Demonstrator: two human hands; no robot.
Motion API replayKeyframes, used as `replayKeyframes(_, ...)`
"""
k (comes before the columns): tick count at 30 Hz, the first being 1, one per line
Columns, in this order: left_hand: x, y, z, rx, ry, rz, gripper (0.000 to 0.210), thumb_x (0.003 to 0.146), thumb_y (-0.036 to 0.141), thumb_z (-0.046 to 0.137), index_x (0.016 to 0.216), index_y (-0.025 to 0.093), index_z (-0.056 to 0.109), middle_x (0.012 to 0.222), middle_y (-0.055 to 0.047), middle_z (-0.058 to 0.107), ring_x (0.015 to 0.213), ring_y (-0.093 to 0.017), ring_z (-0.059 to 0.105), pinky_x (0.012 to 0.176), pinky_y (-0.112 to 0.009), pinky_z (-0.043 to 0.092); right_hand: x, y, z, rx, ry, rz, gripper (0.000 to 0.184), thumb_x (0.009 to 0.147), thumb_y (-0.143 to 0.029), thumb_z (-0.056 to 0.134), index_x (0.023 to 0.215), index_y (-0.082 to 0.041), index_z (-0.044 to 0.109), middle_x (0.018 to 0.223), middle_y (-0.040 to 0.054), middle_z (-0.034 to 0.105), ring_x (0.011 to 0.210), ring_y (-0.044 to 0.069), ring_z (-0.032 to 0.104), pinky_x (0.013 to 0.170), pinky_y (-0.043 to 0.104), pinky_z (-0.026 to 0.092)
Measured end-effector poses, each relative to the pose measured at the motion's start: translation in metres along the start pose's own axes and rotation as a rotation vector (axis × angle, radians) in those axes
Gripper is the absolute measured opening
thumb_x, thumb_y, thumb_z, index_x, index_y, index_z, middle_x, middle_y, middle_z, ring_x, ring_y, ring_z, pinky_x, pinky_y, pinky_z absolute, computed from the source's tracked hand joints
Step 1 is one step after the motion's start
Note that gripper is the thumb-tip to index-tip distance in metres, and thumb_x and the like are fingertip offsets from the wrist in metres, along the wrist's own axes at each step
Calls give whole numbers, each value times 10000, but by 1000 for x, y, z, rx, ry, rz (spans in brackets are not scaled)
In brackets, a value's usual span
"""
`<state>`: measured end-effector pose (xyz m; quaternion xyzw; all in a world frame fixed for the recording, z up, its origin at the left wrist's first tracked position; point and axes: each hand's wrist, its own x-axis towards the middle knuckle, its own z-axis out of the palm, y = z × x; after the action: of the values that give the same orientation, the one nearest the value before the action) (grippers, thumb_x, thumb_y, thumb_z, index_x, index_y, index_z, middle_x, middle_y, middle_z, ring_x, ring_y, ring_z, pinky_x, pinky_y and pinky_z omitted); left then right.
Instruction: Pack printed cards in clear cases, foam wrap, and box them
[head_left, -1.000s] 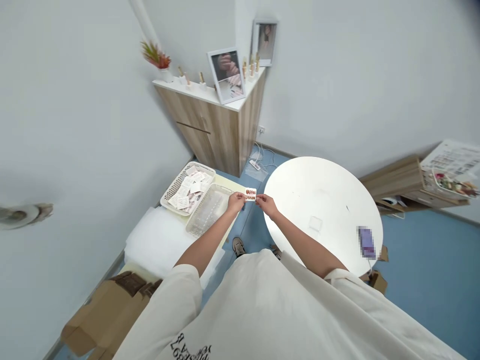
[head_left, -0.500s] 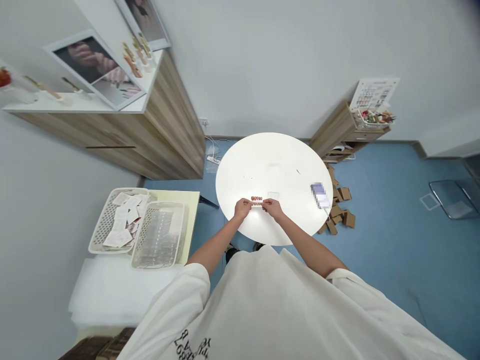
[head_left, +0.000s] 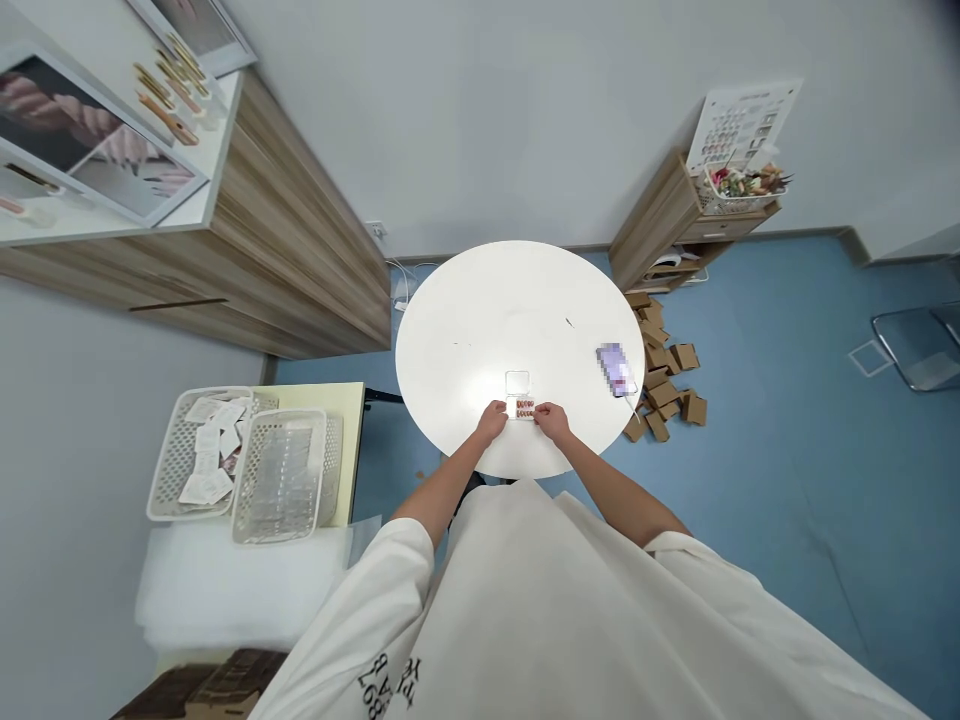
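On the round white table [head_left: 480, 290], near its front edge, lies a small clear plastic box [head_left: 517, 380] with its lid folded back away from me. A small card of red false nails [head_left: 525, 408], set in two rows, is at the box's lower half; whether it rests fully inside is too small to tell. My left hand [head_left: 490, 422] pinches at the left edge of the box. At the card's right end, my right hand [head_left: 553, 421] has its fingers closed on the edge.
A phone [head_left: 615, 368] with a cable lies on the table's right. Small cardboard boxes [head_left: 664, 395] litter the floor beyond. Left are a basket of paper packets [head_left: 206, 450], a basket of clear cases [head_left: 277, 475] and a wooden cabinet [head_left: 300, 220]. A metal-framed chair [head_left: 915, 340] stands far right.
The nail card, held between both hands beside the box before, is now at the open box. My left hand has moved from the card to the box's edge. The view has shifted.
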<state>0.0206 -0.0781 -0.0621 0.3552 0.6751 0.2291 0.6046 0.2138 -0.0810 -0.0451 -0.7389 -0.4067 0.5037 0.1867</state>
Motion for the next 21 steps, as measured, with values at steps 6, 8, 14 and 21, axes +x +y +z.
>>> replayKeyframes(6,0,1,-2,57,-57,-3,345,781,135,631,1120,172,580,1321,-142,621,1211,-233,587,962,-315,448,7,-4,11,-211,-18,-37,204,778,-219,597,932,-207,730,968,39,747,939,190,682,851,276,512)
replayKeyframes(8,2,2,-5,85,-62,-15,334,809,154,614,1141,165,578,1305,-142,625,1182,-230,599,954,-312,452,6,-4,11,-254,-24,-39,250,801,-212,570,983,-213,742,1029,49,747,1005,205,676,893,289,506)
replayKeyframes(14,14,15,-16,140,-17,-48,338,824,165,601,1162,162,591,1291,-143,623,1161,-241,602,949,-329,458,13,-11,-3,-233,-30,-38,346,834,-212,526,1112,-211,732,1160,65,722,1110,223,649,983,333,490)
replayKeyframes(21,34,40,-11,-24,69,-11,427,771,120,614,1191,189,577,1401,-132,559,1298,-233,520,1040,-338,410,43,-29,3,83,-69,-14,579,835,-261,535,1411,-200,534,1381,96,599,1231,212,589,1044,354,470)
